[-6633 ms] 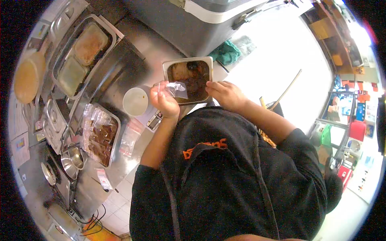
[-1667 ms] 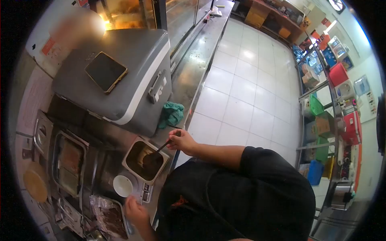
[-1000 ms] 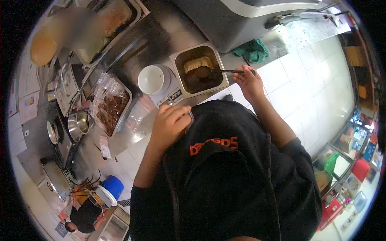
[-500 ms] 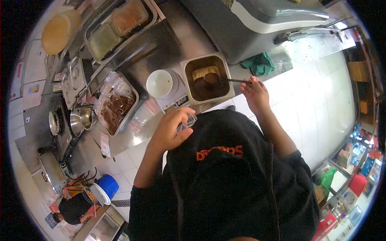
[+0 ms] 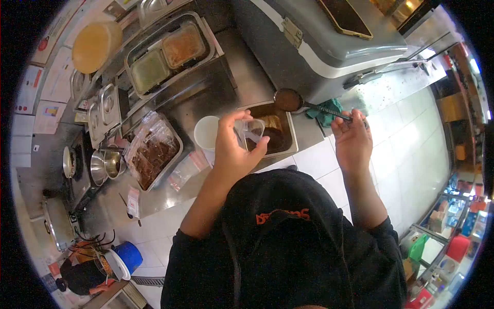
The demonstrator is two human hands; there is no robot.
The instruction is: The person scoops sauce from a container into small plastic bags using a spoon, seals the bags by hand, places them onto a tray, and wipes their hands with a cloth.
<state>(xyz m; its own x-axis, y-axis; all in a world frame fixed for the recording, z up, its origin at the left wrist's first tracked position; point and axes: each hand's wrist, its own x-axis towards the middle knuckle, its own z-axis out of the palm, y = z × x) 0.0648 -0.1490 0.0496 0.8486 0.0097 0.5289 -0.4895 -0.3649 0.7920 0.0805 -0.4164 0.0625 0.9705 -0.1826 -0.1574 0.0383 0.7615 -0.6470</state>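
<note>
While right grip (image 5: 354, 141) narrow around ladle (image 5: 289, 100), left grip (image 5: 236, 148) wider around clear cup (image 5: 252, 130).

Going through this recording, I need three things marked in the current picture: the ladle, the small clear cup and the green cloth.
Ladle (image 5: 288, 100): head view, on its bowl.
Small clear cup (image 5: 254, 125): head view, on its side near the rim.
Green cloth (image 5: 333, 104): head view, on its upper part, above the ladle's handle.

Phone (image 5: 349, 18) gets chopped by the top edge, left hand (image 5: 235, 147) and plastic cup (image 5: 254, 127) block part of the steel pan (image 5: 280, 141), and wall papers' (image 5: 57, 77) small print's unreadable tbh.
</note>
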